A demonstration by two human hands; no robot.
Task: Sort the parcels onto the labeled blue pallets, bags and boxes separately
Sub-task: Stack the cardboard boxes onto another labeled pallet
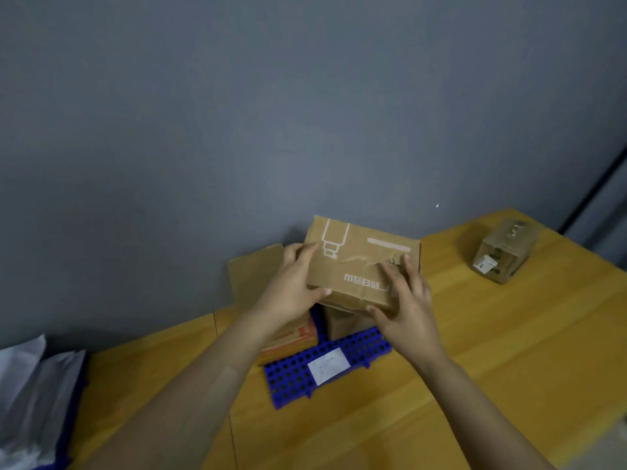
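I hold a brown cardboard box [363,262] with white print in both hands, above other boxes on a blue perforated pallet [295,378]. My left hand [291,290] grips its left end, thumb under the near edge. My right hand [407,307] grips its right near corner, fingers on top. A white label [328,365] lies on the pallet's front. Under the held box sits a plain brown box [342,325]. Left of that is a box with orange print [295,337], with a taller carton [252,276] behind it against the wall.
A small brown box [504,251] with a white sticker lies alone on the yellow table [509,351] at the back right. White plastic bags [30,401] lie on another blue pallet at the far left. A grey wall stands right behind the pallet.
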